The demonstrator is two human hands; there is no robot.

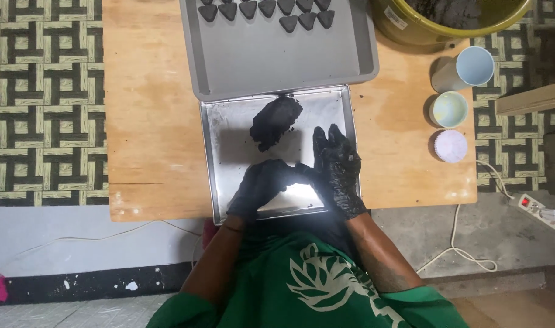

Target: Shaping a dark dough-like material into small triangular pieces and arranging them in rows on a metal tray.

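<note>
Both my hands wear black gloves and meet over the near part of a shiny metal tray (212, 159). My left hand (260, 187) is curled shut on a small piece of black dough pressed between the two hands. My right hand (337, 170) stands on edge beside it, fingers straight and pointing away, touching the same piece. A larger lump of black dough (275, 122) lies on the tray just beyond my hands. Further off, a grey tray (277, 61) carries rows of small dark cone-shaped pieces (266, 12).
The trays rest on a low wooden board (150, 121) over a patterned mat. A yellow-green bucket (411, 27) of dark material stands at the far right. A white cup (466, 68), a small cup (449, 109) and a lid (451, 146) line the board's right edge. A power strip (536, 208) lies on the floor.
</note>
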